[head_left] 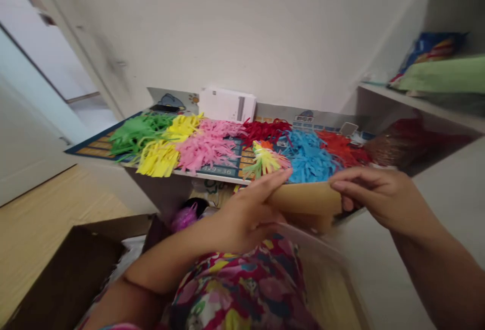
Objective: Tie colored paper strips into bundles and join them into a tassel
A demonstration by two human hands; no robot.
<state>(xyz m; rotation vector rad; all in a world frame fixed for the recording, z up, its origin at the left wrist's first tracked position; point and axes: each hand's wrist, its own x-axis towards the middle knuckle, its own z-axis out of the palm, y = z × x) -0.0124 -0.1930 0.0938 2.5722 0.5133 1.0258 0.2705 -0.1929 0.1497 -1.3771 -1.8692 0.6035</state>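
Between my two hands is a tan cardboard tube (306, 197), held level in front of a low table. My left hand (248, 214) wraps its left end, fingers stretched along the top. My right hand (373, 193) pinches the tube's right end, fingers curled over it. Just behind the tube lies a small multicoloured fringed paper tuft (265, 160). Piles of fringed paper cover the table: green (134, 133), yellow (162, 153), pink (206, 145), dark red (265, 129), blue (308, 155) and red (339, 148).
A low table (98, 145) with a printed mat stands against the white wall, a white box (226, 104) at its back. Shelves (417, 102) at the right hold packets. An open brown cardboard box (64, 274) sits on the wooden floor at lower left.
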